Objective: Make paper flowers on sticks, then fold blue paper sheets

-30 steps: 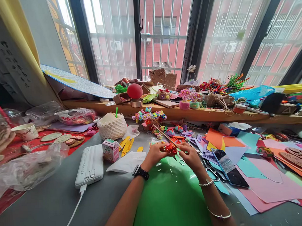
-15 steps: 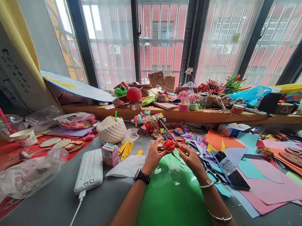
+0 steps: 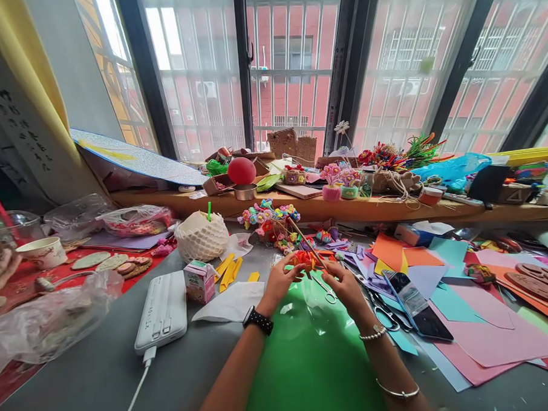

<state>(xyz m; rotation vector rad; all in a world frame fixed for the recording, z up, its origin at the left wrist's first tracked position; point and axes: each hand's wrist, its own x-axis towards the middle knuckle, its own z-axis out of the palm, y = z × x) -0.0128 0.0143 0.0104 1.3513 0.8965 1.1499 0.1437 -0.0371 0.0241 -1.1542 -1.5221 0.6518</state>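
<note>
My right hand point(image 3: 345, 285) is closed around a thin wooden stick point(image 3: 308, 243), which slants up and away to the left. Across from it, my left hand point(image 3: 280, 282) has its fingertips curled on a small red-orange ball point(image 3: 306, 260). Orange strips behind blend with the ball, so its outline is hard to make out. Beneath both hands spreads a shiny green mat point(image 3: 308, 367) with a clear plastic piece point(image 3: 315, 310) on it. Small scissors point(image 3: 325, 290) lie just under my right fingers. A bunch of small colourful flowers point(image 3: 268, 216) stands behind the stick.
Left are a white power bank point(image 3: 161, 310) with its cable, a pink drink carton point(image 3: 199, 281) and a coconut in netting point(image 3: 201, 238). Right are a phone point(image 3: 417, 308), black scissors point(image 3: 388, 318) and coloured paper point(image 3: 493, 335). Another person's hand point(image 3: 2, 269) shows at the far left.
The red-orange ball has shifted slightly up and away and shows less clearly between my fingers. The stick has tilted a little. Another person's hand has come into view at the left edge.
</note>
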